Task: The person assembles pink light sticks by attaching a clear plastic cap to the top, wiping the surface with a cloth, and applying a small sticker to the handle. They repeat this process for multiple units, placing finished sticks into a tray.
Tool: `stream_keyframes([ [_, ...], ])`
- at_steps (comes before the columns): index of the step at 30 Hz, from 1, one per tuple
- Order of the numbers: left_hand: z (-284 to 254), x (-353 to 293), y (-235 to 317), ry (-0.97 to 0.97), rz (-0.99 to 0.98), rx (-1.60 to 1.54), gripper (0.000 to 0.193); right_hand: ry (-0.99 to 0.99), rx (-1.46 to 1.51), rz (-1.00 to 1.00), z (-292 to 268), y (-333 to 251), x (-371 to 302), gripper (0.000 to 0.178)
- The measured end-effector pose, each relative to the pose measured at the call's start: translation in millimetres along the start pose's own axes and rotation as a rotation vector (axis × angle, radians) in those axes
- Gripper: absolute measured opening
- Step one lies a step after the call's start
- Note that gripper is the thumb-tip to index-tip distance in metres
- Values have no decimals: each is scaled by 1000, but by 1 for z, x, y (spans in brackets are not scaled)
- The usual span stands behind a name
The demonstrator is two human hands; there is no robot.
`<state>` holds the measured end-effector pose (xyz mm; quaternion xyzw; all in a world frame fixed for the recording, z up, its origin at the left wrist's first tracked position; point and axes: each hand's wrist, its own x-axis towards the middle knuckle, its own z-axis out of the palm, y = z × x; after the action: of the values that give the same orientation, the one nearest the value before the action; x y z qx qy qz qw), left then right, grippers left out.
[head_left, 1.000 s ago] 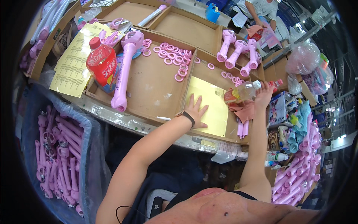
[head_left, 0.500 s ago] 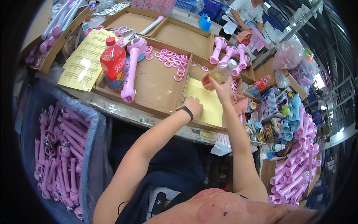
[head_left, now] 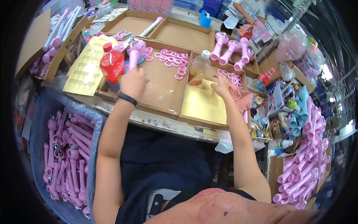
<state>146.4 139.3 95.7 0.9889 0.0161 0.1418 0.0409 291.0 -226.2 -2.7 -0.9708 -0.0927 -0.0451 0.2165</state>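
My left hand (head_left: 133,85) is closed around the handle of a pink toy wand (head_left: 136,47), whose round head shows above my fingers; the handle's lower end is hidden. My right hand (head_left: 222,86) is empty, its fingers apart, just right of a clear drink bottle (head_left: 198,71) with a white cap. That bottle stands upright on yellow paper (head_left: 203,104) in the right cardboard tray. Beside my left hand stands a bottle with a red label and cap (head_left: 113,64). Small pink rings (head_left: 172,59) lie in the left cardboard tray (head_left: 160,99).
Printed yellow sheets (head_left: 84,71) lie at the left. A blue-lined bin (head_left: 99,127) of pink wands stands lower left, and a pile of pink wand parts (head_left: 298,171) lower right. More pink wands (head_left: 231,50) lie at the back right. Another person (head_left: 248,11) is working beyond.
My right hand has set the clear bottle down on the yellow paper and let go, moving off to its right. My left hand has left the paper and moved left to the pink wand.
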Motion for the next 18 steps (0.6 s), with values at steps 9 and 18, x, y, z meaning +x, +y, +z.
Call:
stream_keyframes([
  [9,48,9,-47,-136,-165,-472,66,-206,-101,64,-19,14,6,59],
  [18,20,-50,-4,353,-53,-1344,72,-113,-405,-61,-24,-3,2,51],
])
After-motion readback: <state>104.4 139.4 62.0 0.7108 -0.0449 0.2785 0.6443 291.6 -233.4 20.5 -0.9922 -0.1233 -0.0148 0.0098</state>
